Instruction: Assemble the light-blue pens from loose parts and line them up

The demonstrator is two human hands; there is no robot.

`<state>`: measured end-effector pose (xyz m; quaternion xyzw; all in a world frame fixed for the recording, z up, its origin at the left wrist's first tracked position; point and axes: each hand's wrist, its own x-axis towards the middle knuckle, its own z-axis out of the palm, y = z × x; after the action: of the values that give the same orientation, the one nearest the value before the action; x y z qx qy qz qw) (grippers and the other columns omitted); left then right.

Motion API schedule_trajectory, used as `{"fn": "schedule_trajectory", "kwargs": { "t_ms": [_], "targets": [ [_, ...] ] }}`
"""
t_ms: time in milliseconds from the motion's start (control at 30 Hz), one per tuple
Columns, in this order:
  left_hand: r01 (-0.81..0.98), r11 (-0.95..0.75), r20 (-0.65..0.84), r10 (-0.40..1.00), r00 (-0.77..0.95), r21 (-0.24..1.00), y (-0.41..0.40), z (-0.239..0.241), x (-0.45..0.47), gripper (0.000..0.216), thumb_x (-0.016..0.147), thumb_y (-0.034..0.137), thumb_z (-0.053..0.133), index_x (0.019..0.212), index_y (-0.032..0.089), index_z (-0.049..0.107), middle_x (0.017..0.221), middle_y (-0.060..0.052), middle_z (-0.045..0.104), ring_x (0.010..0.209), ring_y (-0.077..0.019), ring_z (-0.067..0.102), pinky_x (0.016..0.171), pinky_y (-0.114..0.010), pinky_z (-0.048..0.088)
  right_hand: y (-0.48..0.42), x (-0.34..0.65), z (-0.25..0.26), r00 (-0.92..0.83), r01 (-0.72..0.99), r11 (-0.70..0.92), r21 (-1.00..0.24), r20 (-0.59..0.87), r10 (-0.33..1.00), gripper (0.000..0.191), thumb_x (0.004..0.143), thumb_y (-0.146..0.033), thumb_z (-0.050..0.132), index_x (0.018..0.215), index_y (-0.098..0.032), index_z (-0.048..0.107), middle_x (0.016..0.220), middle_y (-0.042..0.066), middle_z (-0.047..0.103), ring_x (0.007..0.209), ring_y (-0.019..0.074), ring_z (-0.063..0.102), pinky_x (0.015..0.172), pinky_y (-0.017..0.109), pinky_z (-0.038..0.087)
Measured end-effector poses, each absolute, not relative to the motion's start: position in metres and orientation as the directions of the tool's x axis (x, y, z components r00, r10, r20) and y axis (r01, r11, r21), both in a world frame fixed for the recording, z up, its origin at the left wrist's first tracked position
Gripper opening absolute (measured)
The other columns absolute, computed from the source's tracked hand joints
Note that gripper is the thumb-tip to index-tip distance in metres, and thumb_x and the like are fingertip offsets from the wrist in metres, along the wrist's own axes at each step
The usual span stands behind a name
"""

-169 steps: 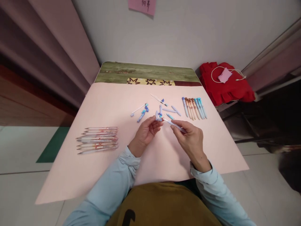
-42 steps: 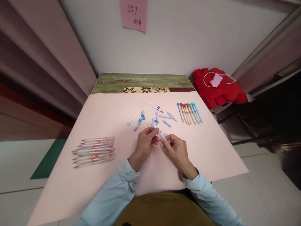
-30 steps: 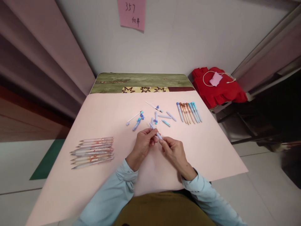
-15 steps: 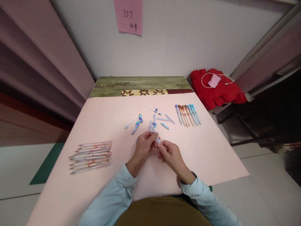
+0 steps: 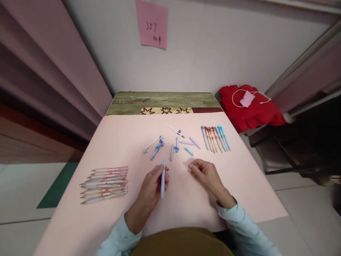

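Observation:
My left hand (image 5: 152,185) is closed round a pale lavender-blue pen barrel (image 5: 163,183), pinched between thumb and fingers and pointing toward me. To its right, low over the sheet, my right hand (image 5: 206,175) has its thumb and fingertips pressed together. Whatever they hold, if anything, is too small or hidden to make out. Beyond both hands lie loose pen parts: a lavender barrel (image 5: 172,152), a turquoise piece (image 5: 189,151), more lavender barrels (image 5: 187,143), a blue pen piece (image 5: 155,153) and white refills (image 5: 152,142) with small blue bits near them.
A pale pink sheet (image 5: 128,137) covers the table. Several clear-barrelled pens (image 5: 106,184) lie in a stack on the left. On the right, several pens with blue and brown tops (image 5: 214,138) lie in a row. A red cloth (image 5: 246,115) with a white cable sits beyond the table.
My hands have parted: the right has let go of the pen barrel and moved right. The left has drawn the barrel nearer and turned it. The view has tilted slightly upward.

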<state>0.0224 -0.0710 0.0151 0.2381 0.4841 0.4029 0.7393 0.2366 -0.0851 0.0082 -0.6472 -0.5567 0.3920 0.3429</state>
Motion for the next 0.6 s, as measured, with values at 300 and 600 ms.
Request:
{"fn": "schedule_trajectory", "kwargs": {
  "t_ms": [300, 600],
  "targets": [
    [-0.301, 0.612, -0.543, 0.790, 0.285, 0.731, -0.087, 0.011, 0.036, 0.038, 0.080, 0.049, 0.068, 0.099, 0.016, 0.062, 0.056, 0.002, 0.059, 0.041, -0.0081, 0.048, 0.042, -0.019, 0.033, 0.008, 0.219, 0.011, 0.139, 0.898, -0.010, -0.439, 0.262, 0.955, 0.020, 0.089, -0.025, 0.055, 0.097, -0.025, 0.074, 0.099, 0.005, 0.068, 0.089, 0.0198, 0.060, 0.069, 0.030, 0.037],
    [-0.343, 0.557, -0.464, 0.826, 0.320, 0.756, -0.089, 0.000, 0.033, 0.031, 0.082, 0.044, 0.067, 0.093, 0.015, 0.063, 0.073, -0.006, 0.068, 0.058, -0.0132, 0.061, 0.052, -0.023, 0.046, 0.019, 0.210, -0.015, 0.010, 0.951, 0.088, -0.295, 0.314, 0.949, 0.028, 0.092, -0.024, 0.053, 0.113, -0.025, 0.070, 0.101, 0.009, 0.063, 0.094, 0.0248, 0.051, 0.085, 0.038, 0.030]
  ]
}}
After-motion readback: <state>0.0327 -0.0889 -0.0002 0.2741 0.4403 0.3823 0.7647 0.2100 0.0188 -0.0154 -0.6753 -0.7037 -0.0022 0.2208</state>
